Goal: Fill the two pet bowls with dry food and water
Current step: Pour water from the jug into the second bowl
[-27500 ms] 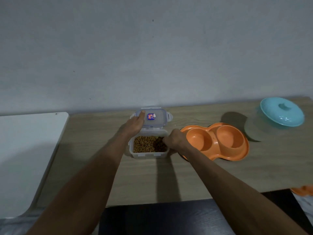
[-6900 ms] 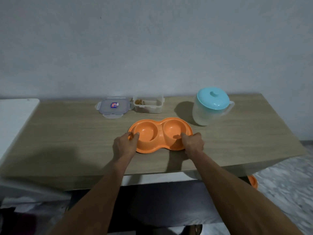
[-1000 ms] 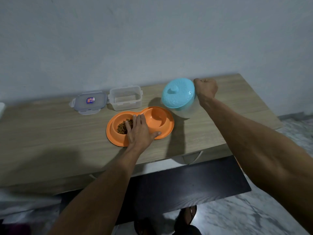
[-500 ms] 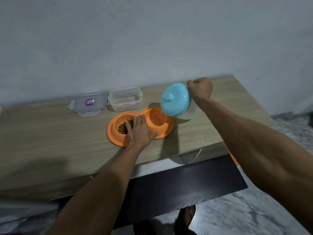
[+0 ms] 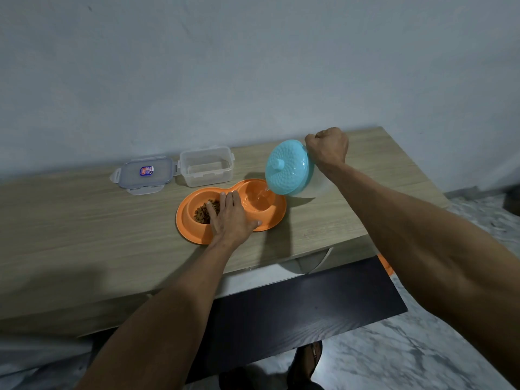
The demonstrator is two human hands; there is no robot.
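An orange double pet bowl (image 5: 277,218) lies on the wooden table (image 5: 84,235). Its left well holds brown dry food (image 5: 203,213). Water (image 5: 257,199) streams into the right well from a clear pitcher with a teal lid (image 5: 289,167), tilted steeply to the left. My right hand (image 5: 327,149) grips the pitcher's handle, which the fist hides. My left hand (image 5: 232,218) lies flat with straight fingers on the ridge between the two wells, pressing the bowl down.
A clear food container (image 5: 207,165) stands empty behind the bowl, its lid (image 5: 143,175) lying flat to its left. A dark bench (image 5: 295,308) sits under the table's front edge. A marble floor (image 5: 380,358) shows at lower right, with a sandalled foot (image 5: 308,358).
My right hand has tipped the pitcher further left over the right well, and water now runs into it. My left hand has stayed on the bowl.
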